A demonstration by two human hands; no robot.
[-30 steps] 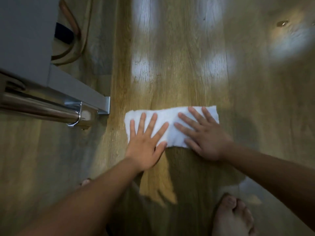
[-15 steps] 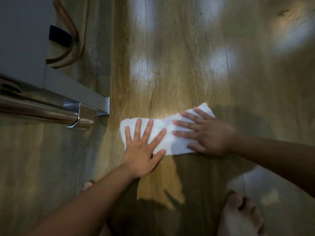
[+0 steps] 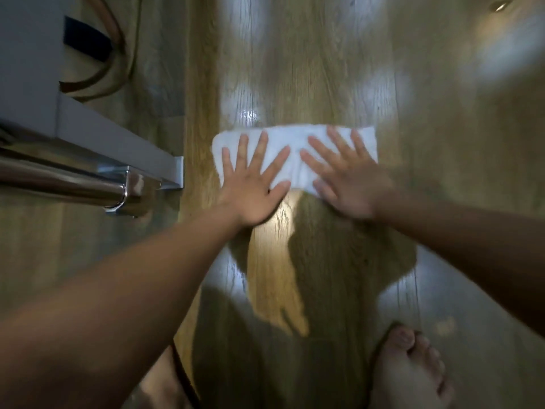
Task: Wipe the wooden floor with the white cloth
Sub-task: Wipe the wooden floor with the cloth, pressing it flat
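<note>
Cloth (image 3: 295,149) flat on floor (image 3: 324,69) | under left hand (image 3: 253,190), right hand (image 3: 348,184)

Cloth (image 3: 295,137): white, soft-looking, folded to a long strip, lying flat on floor (image 3: 309,69), long side running left-right. Left end rounded, right end squarer; faint crease near the middle. Left hand (image 3: 250,196) lies flat on the left half and right hand (image 3: 351,184) on the right half, fingers spread, heels past the near edge. Floor: wood planks, grain running fwd, glossy w/ pale light patches; warm-lit strip just below cloth, shadow around it.
</note>
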